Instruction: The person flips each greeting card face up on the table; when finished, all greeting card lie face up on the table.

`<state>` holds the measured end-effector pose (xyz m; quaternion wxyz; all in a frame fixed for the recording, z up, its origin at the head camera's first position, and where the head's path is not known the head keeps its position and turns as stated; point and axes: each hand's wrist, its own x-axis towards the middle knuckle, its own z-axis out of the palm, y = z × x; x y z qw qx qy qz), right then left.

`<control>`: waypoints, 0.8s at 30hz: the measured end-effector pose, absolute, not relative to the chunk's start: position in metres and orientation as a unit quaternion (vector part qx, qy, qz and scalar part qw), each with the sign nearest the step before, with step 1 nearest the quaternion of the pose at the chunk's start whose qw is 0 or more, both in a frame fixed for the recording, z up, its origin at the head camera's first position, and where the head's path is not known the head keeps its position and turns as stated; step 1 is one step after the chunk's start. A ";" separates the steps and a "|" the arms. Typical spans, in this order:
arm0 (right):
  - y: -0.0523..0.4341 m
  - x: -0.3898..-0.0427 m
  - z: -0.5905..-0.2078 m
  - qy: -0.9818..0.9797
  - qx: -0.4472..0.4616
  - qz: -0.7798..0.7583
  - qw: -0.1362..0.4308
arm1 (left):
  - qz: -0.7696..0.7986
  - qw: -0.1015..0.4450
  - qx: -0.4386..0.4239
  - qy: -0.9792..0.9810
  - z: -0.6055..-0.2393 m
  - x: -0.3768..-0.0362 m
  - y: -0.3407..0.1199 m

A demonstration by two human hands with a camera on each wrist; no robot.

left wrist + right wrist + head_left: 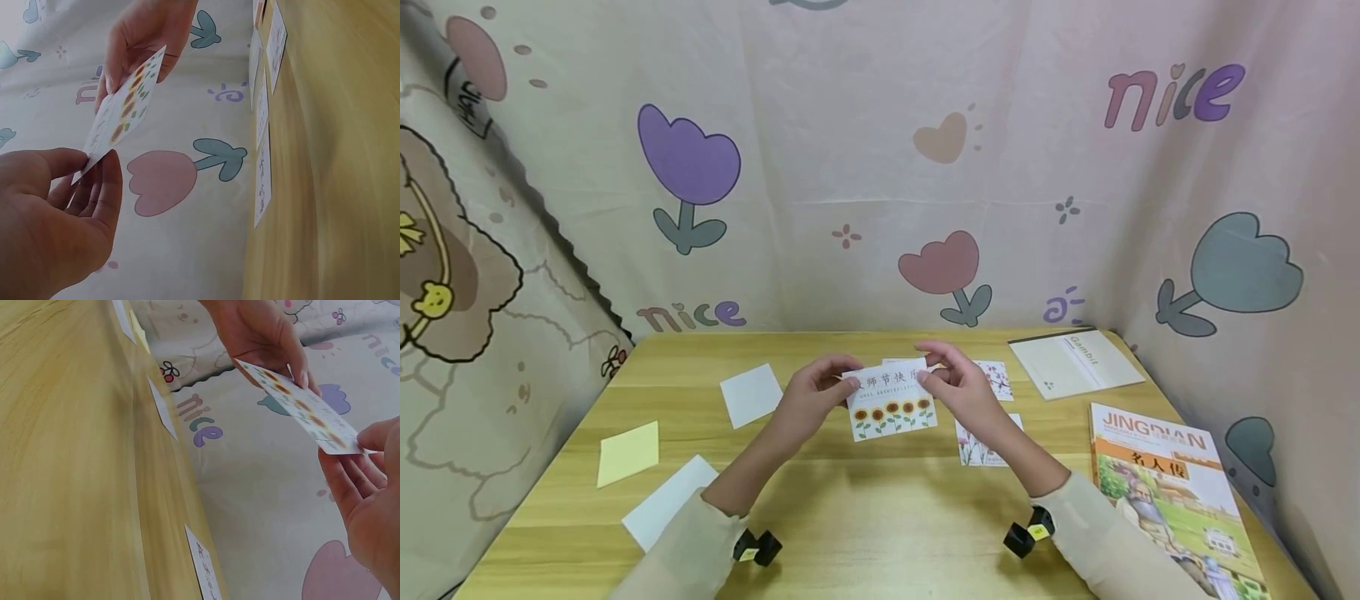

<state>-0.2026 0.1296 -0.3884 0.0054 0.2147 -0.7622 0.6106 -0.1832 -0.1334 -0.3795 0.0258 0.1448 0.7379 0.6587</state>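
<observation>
A greeting card (892, 410) with a row of sunflowers and a line of Chinese characters is held up above the table, its printed face toward me. My left hand (817, 396) pinches its left side between thumb and fingers. At the other side, my right hand (964, 392) grips the upper right part, thumb in front. Both wrist views show the thumbs on the printed face and fingers behind it. On the table behind lies a card with red blossoms (997, 379), partly covered by the right hand. A card with pink flowers (973, 446) lies nearer, partly under the right forearm in the head view.
To the left lie a white square of paper (751, 396), a yellow paper (628, 454) and another white paper (672, 500) beside the left sleeve. A Gambit notebook (1075, 364) and a colourful book (1180, 500) lie at the right. A patterned curtain (820, 150) hangs behind the wooden table (850, 517).
</observation>
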 end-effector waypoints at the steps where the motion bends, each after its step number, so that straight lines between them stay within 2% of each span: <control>1: 0.130 -0.202 -0.388 -0.766 0.215 0.606 0.004 | 0.655 0.029 0.146 0.741 -0.381 -0.184 -0.133; 8: 0.135 -0.202 -0.398 -0.795 0.211 0.569 -0.014 | 0.605 0.068 0.166 0.776 -0.396 -0.190 -0.136; 16: 0.153 -0.214 -0.420 -0.833 0.188 0.510 -0.106 | 0.524 0.129 0.192 0.820 -0.424 -0.209 -0.127; 24: 0.159 -0.232 -0.439 -0.878 0.167 0.437 -0.102 | 0.460 0.150 0.216 0.848 -0.438 -0.230 -0.115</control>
